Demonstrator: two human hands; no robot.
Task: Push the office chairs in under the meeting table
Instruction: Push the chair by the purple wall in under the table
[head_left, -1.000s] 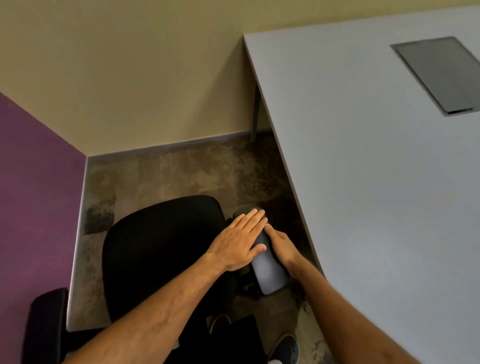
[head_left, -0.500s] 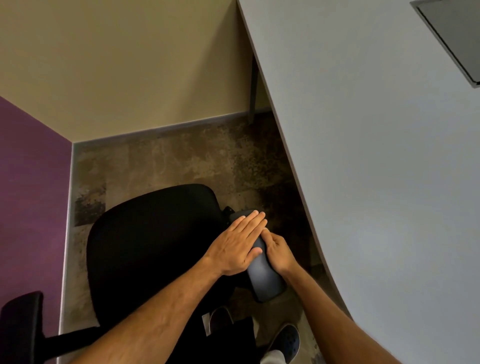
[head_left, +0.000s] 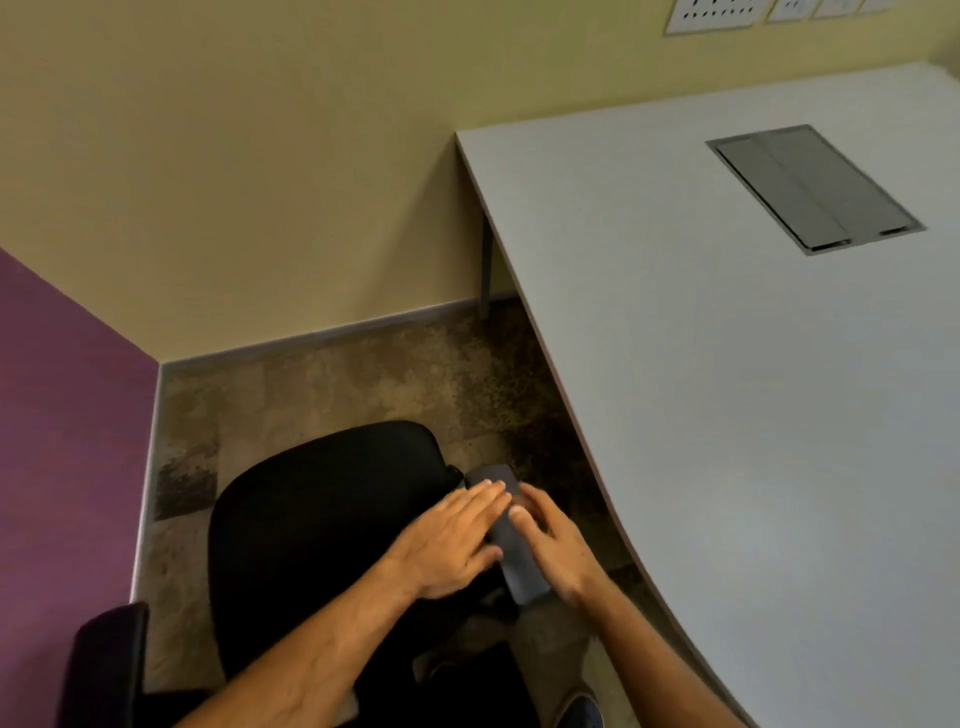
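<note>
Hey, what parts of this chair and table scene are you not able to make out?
Head view only:
- Chair base and wheels: hidden beneath the black seat.
- Armrest middle: covered by the left hand and right hand, both motion-blurred.
- Second armrest: cut off by the bottom edge.
- Table underside: hidden by its top.
- Wall sockets: cropped by the top edge.

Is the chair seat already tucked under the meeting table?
No: the black chair seat sits fully out on the carpet, left of the table edge, with both hands on its armrest.
</note>
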